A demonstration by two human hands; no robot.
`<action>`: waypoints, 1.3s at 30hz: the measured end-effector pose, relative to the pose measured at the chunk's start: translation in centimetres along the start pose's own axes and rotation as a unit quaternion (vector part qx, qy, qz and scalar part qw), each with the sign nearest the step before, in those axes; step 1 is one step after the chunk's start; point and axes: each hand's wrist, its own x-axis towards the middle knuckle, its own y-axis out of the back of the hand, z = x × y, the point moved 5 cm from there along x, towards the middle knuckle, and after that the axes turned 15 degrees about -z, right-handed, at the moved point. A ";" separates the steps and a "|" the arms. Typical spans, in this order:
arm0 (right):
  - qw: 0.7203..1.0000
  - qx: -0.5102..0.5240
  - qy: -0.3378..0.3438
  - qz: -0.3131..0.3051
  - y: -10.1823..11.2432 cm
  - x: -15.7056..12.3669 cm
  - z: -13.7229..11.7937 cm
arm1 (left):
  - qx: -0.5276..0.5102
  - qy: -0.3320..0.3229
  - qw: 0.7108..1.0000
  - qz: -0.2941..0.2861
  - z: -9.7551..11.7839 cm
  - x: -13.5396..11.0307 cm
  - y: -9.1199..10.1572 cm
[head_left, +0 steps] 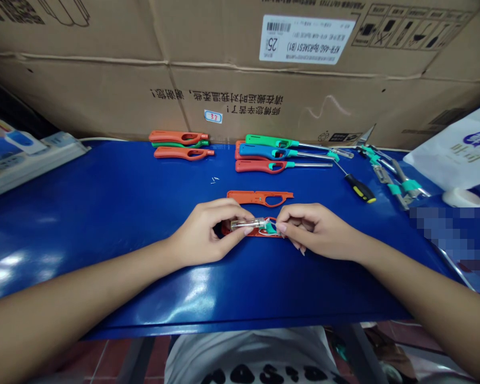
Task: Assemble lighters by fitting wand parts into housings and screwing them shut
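Observation:
My left hand point(208, 230) and my right hand point(312, 230) meet at the middle of the blue table point(116, 213). Between them lies an open orange lighter shell half point(260, 232). My left fingers pinch a clear plastic fuel tube point(246, 223) over it. My right fingertips pinch the teal part point(270, 228) at the tube's right end. A second orange shell half point(260, 198) lies just behind my hands, untouched.
Orange and green lighter shells point(181, 145) lie at the back left. Assembled long-nozzle lighters point(282, 153) lie at the back centre. A screwdriver point(354, 182), loose teal-tipped metal parts point(392, 176), a white bag point(460, 152), a power strip point(28, 157) and cardboard boxes point(240, 69) surround them.

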 end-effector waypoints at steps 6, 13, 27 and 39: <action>1.000 -0.017 0.005 -0.003 -0.1 0.0 -0.1 | 0.002 0.000 1.000 0.001 0.0 0.1 0.0; 1.000 -0.013 -0.001 0.001 0.0 0.0 -0.1 | 0.004 0.001 1.000 -0.001 0.0 0.0 0.0; 1.000 -0.017 -0.005 0.003 -0.2 -0.1 0.1 | 0.003 -0.002 1.000 -0.014 0.0 0.0 -0.1; 1.000 -0.021 -0.006 0.002 -0.2 0.0 0.1 | -0.001 -0.009 1.000 -0.016 0.0 0.0 -0.2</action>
